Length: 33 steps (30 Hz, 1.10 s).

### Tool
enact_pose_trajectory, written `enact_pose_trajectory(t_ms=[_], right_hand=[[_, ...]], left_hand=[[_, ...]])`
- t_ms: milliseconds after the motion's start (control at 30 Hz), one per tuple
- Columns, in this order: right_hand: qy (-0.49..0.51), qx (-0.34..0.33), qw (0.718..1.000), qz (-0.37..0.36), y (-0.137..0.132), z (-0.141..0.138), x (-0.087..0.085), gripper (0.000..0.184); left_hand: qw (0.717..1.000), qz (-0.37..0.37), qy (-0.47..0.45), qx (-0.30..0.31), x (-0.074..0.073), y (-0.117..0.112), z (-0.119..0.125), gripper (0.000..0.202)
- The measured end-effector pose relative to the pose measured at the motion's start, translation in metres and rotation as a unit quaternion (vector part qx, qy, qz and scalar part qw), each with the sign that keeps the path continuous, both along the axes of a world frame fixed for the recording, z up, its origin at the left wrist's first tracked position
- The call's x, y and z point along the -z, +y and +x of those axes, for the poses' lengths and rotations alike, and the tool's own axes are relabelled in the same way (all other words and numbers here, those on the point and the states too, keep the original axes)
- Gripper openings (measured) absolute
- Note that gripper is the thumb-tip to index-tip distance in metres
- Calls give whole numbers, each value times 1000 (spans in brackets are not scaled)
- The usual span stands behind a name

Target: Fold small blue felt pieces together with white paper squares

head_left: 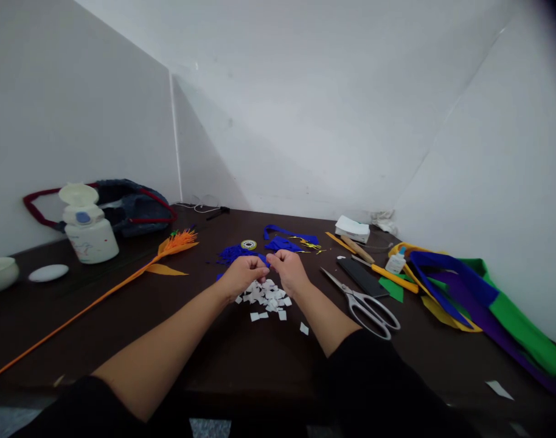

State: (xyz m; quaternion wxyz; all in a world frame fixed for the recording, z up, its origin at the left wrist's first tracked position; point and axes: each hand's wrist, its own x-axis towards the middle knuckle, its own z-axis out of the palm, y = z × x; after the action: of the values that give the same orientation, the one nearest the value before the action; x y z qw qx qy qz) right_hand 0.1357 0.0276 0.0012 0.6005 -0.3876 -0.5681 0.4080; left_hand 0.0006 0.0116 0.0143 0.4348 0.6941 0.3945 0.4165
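Observation:
My left hand [242, 278] and my right hand [289, 271] meet over the middle of the table, fingertips almost touching. Both are closed in a pinch on a small blue piece of crepe paper [262, 258], which is mostly hidden by the fingers. Below them lies a loose heap of small white paper squares [266, 298]. Just beyond my left hand is a pile of little blue twisted bits [235, 252], with a roll of tape [249, 244] behind it. Blue paper strips [284, 244] lie past my right hand.
Grey-handled scissors [362, 301], a black phone-like slab [362, 275], a yellow cutter [394, 277] and a glue bottle [395, 261] lie right, near coloured crepe paper [474, 292]. An orange paper flower [177, 242], a white bottle [92, 237] and a denim bag [136, 210] are left.

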Motion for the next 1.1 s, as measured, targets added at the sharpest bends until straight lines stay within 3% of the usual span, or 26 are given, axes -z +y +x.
enact_pose_trajectory(t_ms=[367,567,867,967,1100], right_hand=[[-93,65,994,12,2,-1,4,32],[-160,116,980,36,-5,-4,-1,29],[-168,156,972,45,-5,-10,1,29],[-149,141,978,32,-4,-9,2,30],[-109,129,985,23,-3,-5,2,31]], left_hand=[[994,70,63,-55,2,2,1,15],[976,110,149,-113,5,5,2,16],[942,174,210,-193,3,3,7,17],[948,170,200,-181,3,4,6,19],[977,127,148,-85,2,5,0,24]])
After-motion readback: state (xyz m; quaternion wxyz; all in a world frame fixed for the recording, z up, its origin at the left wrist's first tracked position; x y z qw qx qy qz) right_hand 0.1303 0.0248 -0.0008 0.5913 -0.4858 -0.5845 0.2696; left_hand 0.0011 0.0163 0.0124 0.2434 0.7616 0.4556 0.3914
